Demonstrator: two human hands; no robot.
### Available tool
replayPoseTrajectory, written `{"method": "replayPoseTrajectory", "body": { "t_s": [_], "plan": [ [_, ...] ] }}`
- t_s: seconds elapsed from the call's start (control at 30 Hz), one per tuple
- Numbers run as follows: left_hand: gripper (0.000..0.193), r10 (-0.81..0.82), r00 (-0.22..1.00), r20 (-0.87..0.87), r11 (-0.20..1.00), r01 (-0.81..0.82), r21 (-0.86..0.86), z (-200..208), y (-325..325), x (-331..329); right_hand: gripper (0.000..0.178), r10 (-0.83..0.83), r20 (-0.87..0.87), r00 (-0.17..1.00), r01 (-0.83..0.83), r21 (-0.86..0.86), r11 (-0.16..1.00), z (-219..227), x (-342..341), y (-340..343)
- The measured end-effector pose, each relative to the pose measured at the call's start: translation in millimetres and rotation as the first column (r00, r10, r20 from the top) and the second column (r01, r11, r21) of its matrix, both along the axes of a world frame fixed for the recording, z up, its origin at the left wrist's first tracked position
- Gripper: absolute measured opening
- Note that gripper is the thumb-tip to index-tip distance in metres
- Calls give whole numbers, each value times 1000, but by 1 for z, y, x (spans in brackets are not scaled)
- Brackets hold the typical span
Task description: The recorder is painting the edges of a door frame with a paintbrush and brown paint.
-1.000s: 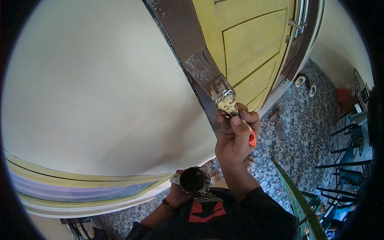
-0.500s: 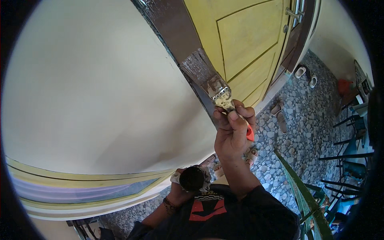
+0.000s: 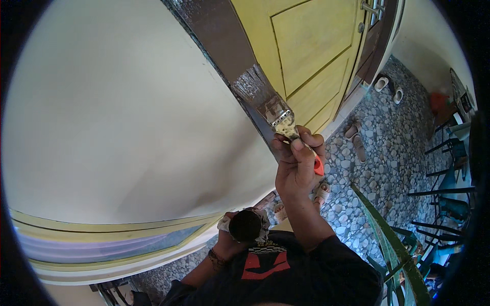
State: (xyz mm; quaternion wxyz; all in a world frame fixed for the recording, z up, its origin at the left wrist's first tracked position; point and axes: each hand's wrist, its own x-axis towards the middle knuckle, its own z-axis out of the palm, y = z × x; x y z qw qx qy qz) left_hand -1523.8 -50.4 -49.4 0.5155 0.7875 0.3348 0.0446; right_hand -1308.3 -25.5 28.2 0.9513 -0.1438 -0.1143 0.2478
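My right hand is closed round the handle of a paintbrush; the handle ends in an orange-red tip. Its bristles press on a brown-painted door frame, where a streaky wet patch shows. Lower down, near my body, my left hand holds a small round paint can, dark inside, with a crumpled whitish cloth or paper about its rim. How much paint is in the can I cannot tell.
A yellow panelled door stands right of the frame, a cream wall left. Below the wall runs a yellow-edged window. Slippers lie on the pebble-patterned floor. Green leaves and dark chairs are at the right.
The view has shifted slightly. The brush stays against the frame in almost the same place, and both hands keep their holds.
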Motion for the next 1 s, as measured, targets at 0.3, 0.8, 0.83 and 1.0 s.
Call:
{"method": "replayPoseTrajectory", "body": {
  "t_s": [0.3,0.8,0.83,1.0],
  "plan": [
    [56,74,980,184,974,-30,-226,4,1,3,18,2,-15,1000,-2,-17,1000,-9,1,0],
    [45,487,845,221,480,-47,-876,0,-1,6,17,-18,-6,1000,18,-87,996,-28,1,-2],
    [43,697,709,108,54,98,-994,-4,0,5,17,-21,-5,1000,20,-90,996,-29,1,-2],
    [46,300,925,232,692,-44,-720,-20,1,-2,17,-20,0,1000,20,-88,996,-33,2,-5]
  ]
}}
